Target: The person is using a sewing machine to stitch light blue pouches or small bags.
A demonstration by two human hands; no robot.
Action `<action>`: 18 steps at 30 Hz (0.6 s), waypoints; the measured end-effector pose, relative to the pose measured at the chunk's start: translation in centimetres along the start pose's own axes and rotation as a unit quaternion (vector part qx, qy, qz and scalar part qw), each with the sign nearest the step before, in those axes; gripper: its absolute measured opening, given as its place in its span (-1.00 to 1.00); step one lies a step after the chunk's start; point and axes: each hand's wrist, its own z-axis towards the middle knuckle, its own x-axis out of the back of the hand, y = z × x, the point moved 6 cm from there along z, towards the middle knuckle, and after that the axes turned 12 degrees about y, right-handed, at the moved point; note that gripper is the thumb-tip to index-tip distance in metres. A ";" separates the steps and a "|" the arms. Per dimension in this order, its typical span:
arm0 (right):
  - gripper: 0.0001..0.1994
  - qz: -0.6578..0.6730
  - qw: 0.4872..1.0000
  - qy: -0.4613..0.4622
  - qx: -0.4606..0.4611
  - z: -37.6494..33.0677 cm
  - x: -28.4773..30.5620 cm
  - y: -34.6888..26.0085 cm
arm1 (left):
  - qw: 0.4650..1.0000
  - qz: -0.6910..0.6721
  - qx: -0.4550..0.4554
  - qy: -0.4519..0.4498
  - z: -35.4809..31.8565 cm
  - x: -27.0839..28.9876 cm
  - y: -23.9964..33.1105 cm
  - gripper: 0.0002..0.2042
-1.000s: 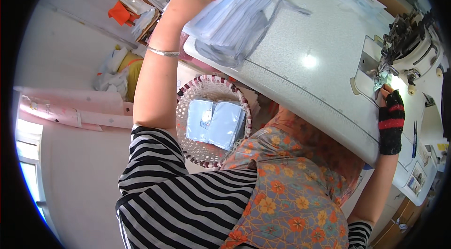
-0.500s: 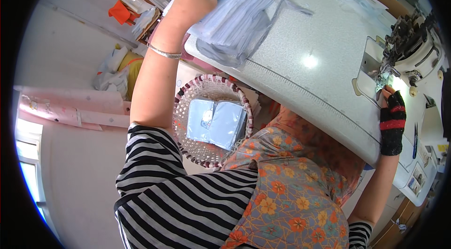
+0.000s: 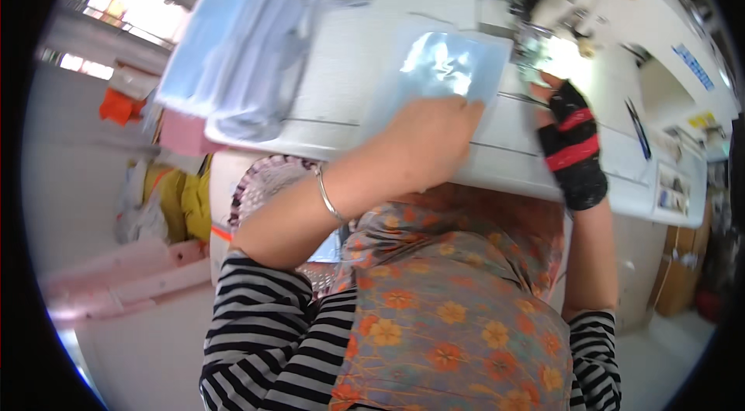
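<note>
My left hand (image 3: 434, 139), a silver bangle on its wrist, is closed on the near edge of a shiny light-blue plastic-faced sheet (image 3: 442, 62). That sheet lies over the sewing table (image 3: 365, 46), close to the sewing machine (image 3: 543, 31). Beside the lit needle area is my right hand (image 3: 573, 147), in a black and red fingerless glove. Its bare fingertips are drawn together there; whatever they pinch is too small to make out. A thick stack of light-blue pieces (image 3: 225, 54) with greyish edges rests at the table's left end.
Below the table's left edge stands a woven basket (image 3: 264, 178), partly hidden by my left arm, with blue pieces inside. Dark tweezers (image 3: 638, 128) lie right of the machine. Yellow and white bundles (image 3: 174, 197) sit at the left wall. A cardboard box (image 3: 679, 267) stands low right.
My left hand has come from the stack rightward to the machine, bringing a light-blue sheet. My right hand stays by the needle. The whole view has turned, shifting the table and machine leftward.
</note>
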 end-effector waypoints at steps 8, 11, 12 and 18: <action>-0.59 -0.075 0.988 -0.061 0.118 -3.0 -0.3 -5.4 | 0.999 -0.029 -0.017 0.028 2.2 -2.2 0.5 -0.73; -0.59 -0.066 0.990 -0.058 0.109 -2.9 -0.3 -5.3 | 0.993 0.014 -0.061 0.105 3.8 -2.2 -0.7 -0.75; -0.59 -0.063 0.991 -0.050 0.103 -2.8 -0.3 -5.3 | 0.979 0.035 -0.102 0.173 3.9 -1.9 -0.5 -0.76; -0.60 0.239 0.906 -0.068 -0.342 -3.2 -1.1 -2.8 | 0.964 0.010 -0.098 0.249 3.3 -2.7 -1.8 -0.78</action>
